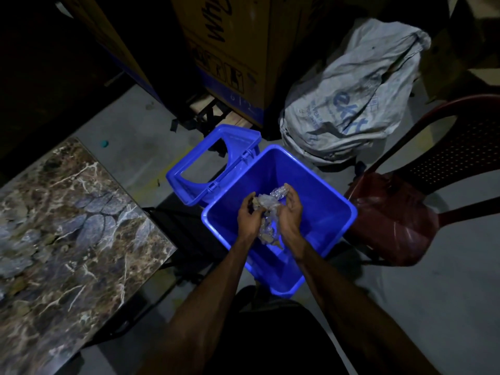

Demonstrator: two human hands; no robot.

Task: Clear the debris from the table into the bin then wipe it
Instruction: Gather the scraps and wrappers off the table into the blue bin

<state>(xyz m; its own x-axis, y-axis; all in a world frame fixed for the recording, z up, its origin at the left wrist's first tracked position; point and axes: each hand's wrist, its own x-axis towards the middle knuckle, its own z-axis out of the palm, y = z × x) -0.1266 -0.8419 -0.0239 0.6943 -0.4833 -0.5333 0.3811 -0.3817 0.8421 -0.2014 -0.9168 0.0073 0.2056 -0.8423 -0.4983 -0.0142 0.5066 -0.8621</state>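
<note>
Both my hands hang over the open blue bin [327,190] on the floor. My left hand [250,216] and my right hand [290,215] face each other and cup a bundle of crumpled clear plastic and brownish debris [267,204] between them. Some scraps dangle below my palms inside the bin. The marble-patterned table [67,234] stands at the left, its top bare in the part that shows.
The bin's blue swing lid [213,161] hangs open on its far-left side. A dark red plastic chair [400,212] stands right of the bin. A grey printed sack [357,96] and tall cardboard boxes [224,50] stand behind. Grey floor lies around.
</note>
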